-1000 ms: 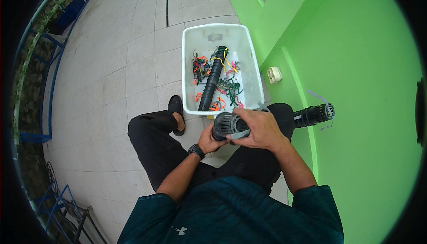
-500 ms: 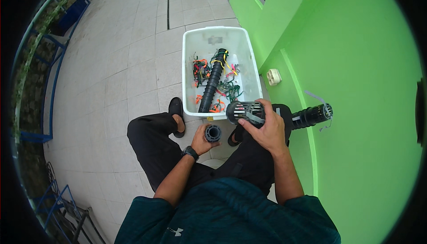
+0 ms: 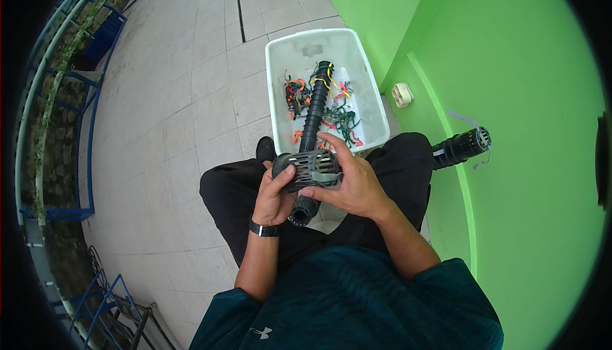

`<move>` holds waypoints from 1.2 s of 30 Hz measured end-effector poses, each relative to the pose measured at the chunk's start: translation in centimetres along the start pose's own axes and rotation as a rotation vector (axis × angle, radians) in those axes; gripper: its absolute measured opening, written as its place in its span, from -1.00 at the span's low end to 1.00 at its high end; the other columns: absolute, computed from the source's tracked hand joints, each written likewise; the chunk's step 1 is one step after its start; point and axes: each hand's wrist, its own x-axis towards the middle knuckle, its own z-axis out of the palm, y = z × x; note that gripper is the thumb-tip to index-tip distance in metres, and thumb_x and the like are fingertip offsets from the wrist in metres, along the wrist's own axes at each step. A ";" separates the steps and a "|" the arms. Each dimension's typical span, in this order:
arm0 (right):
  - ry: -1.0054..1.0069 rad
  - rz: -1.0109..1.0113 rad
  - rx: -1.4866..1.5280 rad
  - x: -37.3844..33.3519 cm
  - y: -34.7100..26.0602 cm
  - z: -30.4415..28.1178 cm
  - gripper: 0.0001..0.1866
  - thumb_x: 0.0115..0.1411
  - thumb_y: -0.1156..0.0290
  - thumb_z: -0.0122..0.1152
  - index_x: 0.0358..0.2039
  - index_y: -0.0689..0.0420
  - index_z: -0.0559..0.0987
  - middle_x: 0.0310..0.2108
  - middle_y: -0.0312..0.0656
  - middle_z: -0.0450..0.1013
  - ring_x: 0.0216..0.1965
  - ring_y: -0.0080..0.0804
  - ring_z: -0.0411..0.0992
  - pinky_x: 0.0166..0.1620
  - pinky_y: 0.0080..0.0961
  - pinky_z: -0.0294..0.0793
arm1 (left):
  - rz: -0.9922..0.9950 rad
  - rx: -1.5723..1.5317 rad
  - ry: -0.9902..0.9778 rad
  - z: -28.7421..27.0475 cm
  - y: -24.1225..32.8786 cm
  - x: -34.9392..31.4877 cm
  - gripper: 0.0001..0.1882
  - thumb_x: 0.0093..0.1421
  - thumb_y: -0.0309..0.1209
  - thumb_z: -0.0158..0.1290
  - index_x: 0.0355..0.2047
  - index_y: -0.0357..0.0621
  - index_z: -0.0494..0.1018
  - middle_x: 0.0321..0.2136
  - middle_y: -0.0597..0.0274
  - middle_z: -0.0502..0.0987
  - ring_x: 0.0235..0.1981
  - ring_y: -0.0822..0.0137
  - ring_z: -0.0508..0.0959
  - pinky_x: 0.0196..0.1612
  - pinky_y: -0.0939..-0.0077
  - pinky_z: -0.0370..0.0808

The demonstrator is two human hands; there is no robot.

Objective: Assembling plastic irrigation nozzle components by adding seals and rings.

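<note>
A slotted black plastic cylinder (image 3: 309,170), cage-like and with a grey band at its right end, lies sideways between my hands over my lap. My left hand (image 3: 274,198) is closed on its left end, thumb on top. At its right end my right hand (image 3: 350,181) grips it between thumb and fingers. Below the cylinder is a dark hollow tube (image 3: 303,211) with its mouth toward me; whether my left fingers hold it is hidden.
A white plastic tub (image 3: 271,88) stands ahead, with a long ribbed black tube (image 3: 315,111) and tangled coloured strips (image 3: 344,123) inside. Another ribbed black tube (image 3: 462,147) sticks out past my right knee, beside the green wall (image 3: 510,222). Blue metal railings (image 3: 83,152) run along the left.
The slotted cylinder has moved left and toward me in my right hand. My left hand has risen and now holds its left end. The hollow tube sits lower, beneath it.
</note>
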 end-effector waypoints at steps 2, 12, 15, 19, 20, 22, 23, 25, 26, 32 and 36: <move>-0.190 0.319 0.084 -0.1 -0.6 -1.6 -0.16 -0.01 0.05 0.52 0.17 0.17 0.32 -0.41 -0.11 0.52 -0.46 -0.51 0.47 -0.36 -0.57 0.43 | 0.033 -0.078 0.011 -0.2 0.2 -0.2 -0.58 0.27 -0.25 0.12 0.04 -0.25 0.41 -0.02 0.09 0.54 -0.01 0.23 0.54 0.12 0.20 0.43; -0.145 0.372 0.550 -1.0 0.7 -3.1 -0.75 0.27 0.41 0.26 -0.09 0.24 0.56 -0.34 -0.32 0.54 -0.37 -0.74 0.37 -0.30 -0.73 0.37 | 0.088 -0.221 -0.043 -1.1 -0.7 -0.5 -0.58 0.25 -0.32 0.14 0.07 -0.19 0.37 0.00 0.11 0.52 0.06 0.18 0.50 0.20 0.11 0.36; -0.025 0.402 0.541 -0.6 -0.1 -2.4 -0.81 0.24 0.42 0.28 -0.18 0.23 0.63 -0.37 -0.31 0.56 -0.37 -0.70 0.41 -0.28 -0.69 0.38 | 0.072 -0.270 -0.048 -0.9 -0.7 -0.6 -0.63 0.24 -0.40 0.15 0.03 -0.16 0.37 -0.03 0.15 0.52 0.06 0.20 0.50 0.20 0.14 0.35; 0.170 0.150 0.208 -0.5 0.7 -2.1 -0.83 0.12 0.47 0.36 -0.24 0.16 0.70 -0.41 -0.21 0.60 -0.43 -0.56 0.43 -0.25 -0.58 0.36 | 0.084 -0.265 -0.053 -0.7 -0.5 -0.8 -0.59 0.21 -0.39 0.19 0.04 -0.15 0.37 -0.03 0.16 0.52 0.06 0.20 0.49 0.19 0.15 0.35; 0.169 0.151 0.209 -0.5 0.6 -2.1 -0.83 0.12 0.47 0.36 -0.24 0.16 0.70 -0.41 -0.21 0.60 -0.43 -0.56 0.43 -0.25 -0.58 0.36 | 0.084 -0.265 -0.052 -0.7 -0.4 -0.8 -0.59 0.21 -0.39 0.19 0.04 -0.15 0.37 -0.03 0.16 0.52 0.06 0.20 0.49 0.19 0.15 0.35; 0.170 0.200 0.076 -0.5 -0.1 -2.3 -0.84 0.02 0.47 0.41 -0.32 0.08 0.73 -0.40 -0.23 0.61 -0.41 -0.49 0.42 -0.15 -0.46 0.27 | 0.093 -0.235 -0.070 -0.7 -0.2 -0.9 -0.57 0.19 -0.39 0.21 0.04 -0.14 0.36 -0.02 0.17 0.51 0.06 0.21 0.49 0.19 0.16 0.36; 0.170 0.201 0.076 -0.5 -0.2 -2.3 -0.84 0.02 0.47 0.41 -0.32 0.08 0.73 -0.40 -0.23 0.61 -0.41 -0.49 0.42 -0.15 -0.46 0.27 | 0.092 -0.235 -0.069 -0.9 -0.3 -0.9 -0.57 0.19 -0.39 0.21 0.04 -0.14 0.36 -0.02 0.17 0.51 0.06 0.21 0.49 0.19 0.16 0.36; 0.178 0.089 -0.086 -0.5 -0.3 -2.2 -0.85 -0.02 0.42 0.44 -0.36 -0.01 0.74 -0.40 -0.36 0.62 -0.38 -0.51 0.39 -0.11 -0.42 0.12 | 0.105 -0.228 -0.066 -1.1 -0.5 -0.8 -0.55 0.18 -0.40 0.22 0.05 -0.14 0.35 -0.02 0.18 0.50 0.05 0.21 0.49 0.18 0.17 0.37; 0.177 0.089 -0.087 -0.5 -0.3 -2.1 -0.85 -0.02 0.42 0.44 -0.36 -0.01 0.74 -0.40 -0.36 0.62 -0.38 -0.51 0.39 -0.11 -0.42 0.12 | 0.104 -0.229 -0.066 -1.1 -0.5 -0.8 -0.55 0.18 -0.40 0.22 0.05 -0.14 0.35 -0.02 0.18 0.50 0.05 0.21 0.49 0.18 0.17 0.37; 0.163 -0.004 -0.215 -0.5 -0.9 -2.0 -0.87 -0.04 0.42 0.46 -0.41 -0.02 0.72 -0.40 -0.44 0.63 -0.35 -0.58 0.40 -0.08 -0.41 0.08 | 0.099 -0.195 -0.085 -0.7 -0.5 -0.9 -0.53 0.17 -0.39 0.23 0.05 -0.14 0.33 -0.03 0.19 0.50 0.04 0.22 0.49 0.16 0.17 0.38; 0.113 -0.021 -0.192 -0.3 -0.7 -2.2 -0.86 -0.06 0.43 0.46 -0.42 0.01 0.72 -0.40 -0.43 0.63 -0.35 -0.56 0.42 -0.07 -0.42 0.12 | 0.093 -0.150 -0.099 -1.0 -0.4 -0.9 -0.51 0.16 -0.39 0.23 0.06 -0.17 0.32 -0.03 0.17 0.49 0.04 0.21 0.49 0.15 0.16 0.38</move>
